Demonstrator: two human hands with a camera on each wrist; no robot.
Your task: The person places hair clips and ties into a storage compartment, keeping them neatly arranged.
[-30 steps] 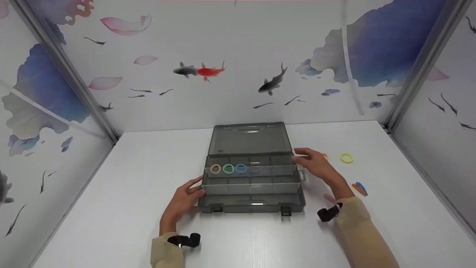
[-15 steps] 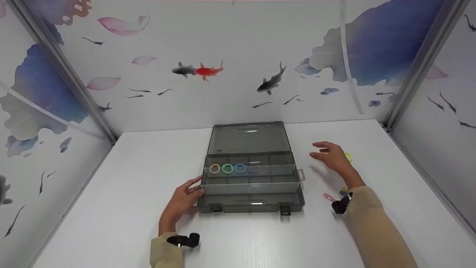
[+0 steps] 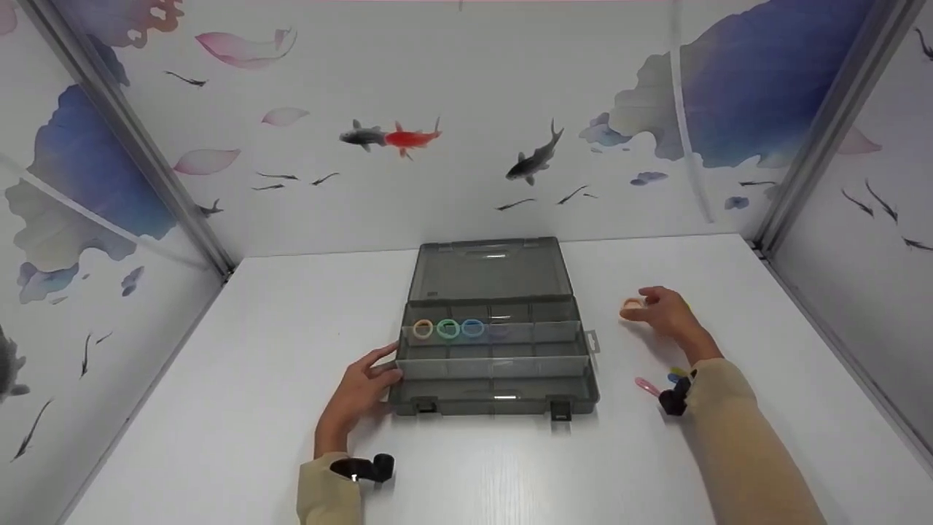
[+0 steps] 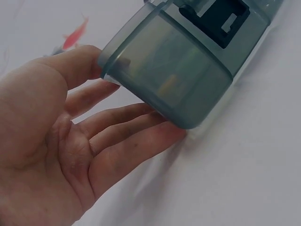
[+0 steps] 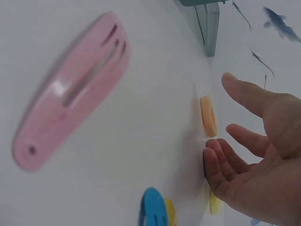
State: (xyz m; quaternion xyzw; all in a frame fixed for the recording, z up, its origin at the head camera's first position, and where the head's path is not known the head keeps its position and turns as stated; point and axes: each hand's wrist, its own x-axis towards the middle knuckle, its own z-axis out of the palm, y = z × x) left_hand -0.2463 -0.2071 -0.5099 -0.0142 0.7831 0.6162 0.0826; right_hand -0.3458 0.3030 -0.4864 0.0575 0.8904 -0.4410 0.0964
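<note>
Walls: white panels printed with koi, petals and blue-violet leaf washes; metal posts at the corners.
Desk: white top, its far edge against the back panel.
Compartment box: smoky translucent plastic, set midway along the far edge; lid laid back toward that edge, two latches on the front.
Box contents: peach ring, green ring and blue ring lined up at the divider between back and middle rows; which side of it, cannot tell.
Left hand: grasping nothing; thumb touches the box's left rim, fingers extended against that side.
Right hand: unclenched, fingers loosely bent, thumb apart; just beside the loose orange ring, contact unclear.
Loose orange ring: right of the box, toward the desk's far right corner.
Yellow ring: partly hidden behind the right hand.
Hair clips: pink snap clip off the box's front right corner; blue clip and yellow clip together, nearer the desk's right edge.
Sleeves: beige; black wrist camera on the left wrist.
</note>
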